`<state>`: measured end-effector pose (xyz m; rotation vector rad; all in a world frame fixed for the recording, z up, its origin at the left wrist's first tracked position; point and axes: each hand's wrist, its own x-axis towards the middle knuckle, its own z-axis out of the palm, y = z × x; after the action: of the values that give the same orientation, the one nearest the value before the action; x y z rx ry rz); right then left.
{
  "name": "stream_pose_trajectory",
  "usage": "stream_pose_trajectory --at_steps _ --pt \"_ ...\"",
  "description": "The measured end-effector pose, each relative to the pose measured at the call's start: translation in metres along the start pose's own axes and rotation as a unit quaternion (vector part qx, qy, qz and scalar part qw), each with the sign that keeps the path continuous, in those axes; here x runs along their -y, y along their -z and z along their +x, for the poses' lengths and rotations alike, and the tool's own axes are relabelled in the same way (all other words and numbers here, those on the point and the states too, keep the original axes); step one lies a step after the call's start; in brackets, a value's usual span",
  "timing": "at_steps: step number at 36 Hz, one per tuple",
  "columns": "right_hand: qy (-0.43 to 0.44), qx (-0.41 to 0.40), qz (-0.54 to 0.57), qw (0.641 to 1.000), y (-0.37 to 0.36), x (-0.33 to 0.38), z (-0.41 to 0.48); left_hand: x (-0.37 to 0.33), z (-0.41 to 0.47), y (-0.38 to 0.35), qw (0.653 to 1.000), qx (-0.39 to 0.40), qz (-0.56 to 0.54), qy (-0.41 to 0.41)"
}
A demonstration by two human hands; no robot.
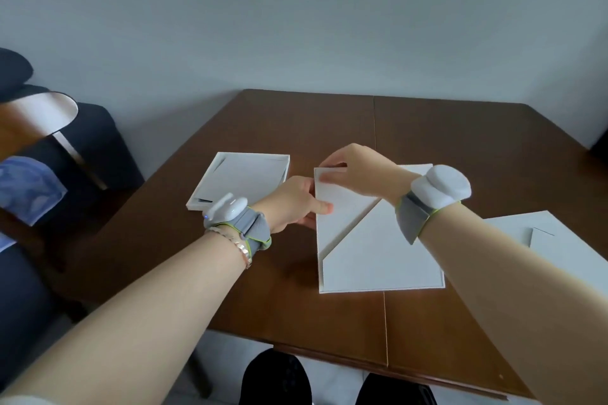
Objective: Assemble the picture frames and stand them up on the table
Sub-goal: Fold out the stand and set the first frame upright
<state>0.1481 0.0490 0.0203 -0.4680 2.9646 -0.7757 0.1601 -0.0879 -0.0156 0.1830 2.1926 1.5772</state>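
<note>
Both hands, left hand (292,204) and right hand (353,168), pinch the far-left corner of the white frame back (378,250) on the brown counter (296,299).

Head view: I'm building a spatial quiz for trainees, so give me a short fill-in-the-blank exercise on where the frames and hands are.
1. Both hands, left hand and right hand, hold the ____ frame.
2. The left frame lies ____ on the table.
3. The right hand's grip is at the frame's far ____ corner.
4. The right panel is partly hidden by the right ____.

Missing words: middle; flat; left; forearm
</note>
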Motion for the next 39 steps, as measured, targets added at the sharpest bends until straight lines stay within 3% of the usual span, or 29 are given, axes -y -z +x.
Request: stream_pose_trajectory --at_steps 8,16,22,31,35,39 --pt "-0.001 -0.011 0.023 1.000 0.004 0.001 0.001 -0.001 0.001 0.000 0.999 -0.005 0.053 -0.010" --pt "-0.004 0.055 0.006 0.998 0.019 0.007 0.003 -0.007 -0.005 0.001 0.995 0.012 0.089 -0.035" --pt "-0.008 0.048 0.036 0.998 0.025 0.004 0.001 -0.008 -0.005 0.002 0.992 0.017 0.115 -0.041" --pt "-0.004 0.026 0.036 0.999 0.018 0.004 0.003 -0.005 -0.003 0.003 0.995 0.011 0.085 -0.053" --pt "0.008 0.005 0.068 0.998 0.018 0.002 -0.001 -0.005 -0.003 0.003 0.999 -0.022 -0.021 -0.034" --pt "-0.021 0.010 0.030 0.999 0.032 -0.006 -0.003 -0.009 0.002 0.011 0.999 -0.019 -0.026 -0.034"
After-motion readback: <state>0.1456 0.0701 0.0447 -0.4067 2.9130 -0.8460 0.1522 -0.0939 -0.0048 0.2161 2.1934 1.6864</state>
